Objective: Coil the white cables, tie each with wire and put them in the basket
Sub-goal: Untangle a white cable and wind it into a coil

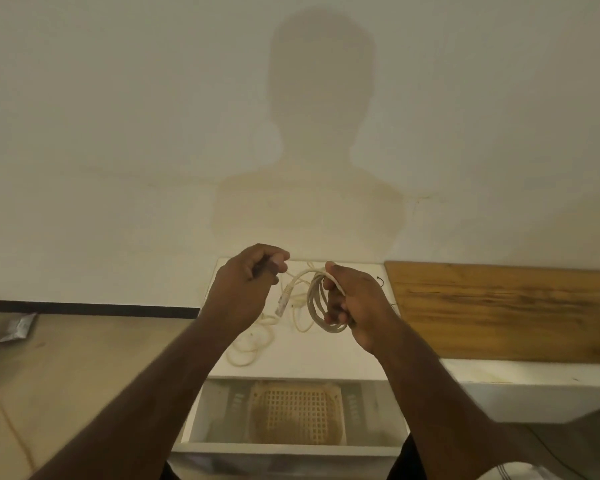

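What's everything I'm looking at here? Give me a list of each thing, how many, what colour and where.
coiled cable: one, pale grey-white, looped in the right hand above the white table
cable plug end: one, clear, hanging below the left hand
loose cables: number unclear, cream-white, lying tangled on the white table under the hands
white table: one, white, against the wall
basket: one, cream lattice, on the shelf below the tabletop, nothing seen in it
wooden board: one, brown, on the surface to the right
foil packet: one, silvery, on the floor at far left
left hand: one, fingers curled round the cable near its plug
right hand: one, grip closed round the coil
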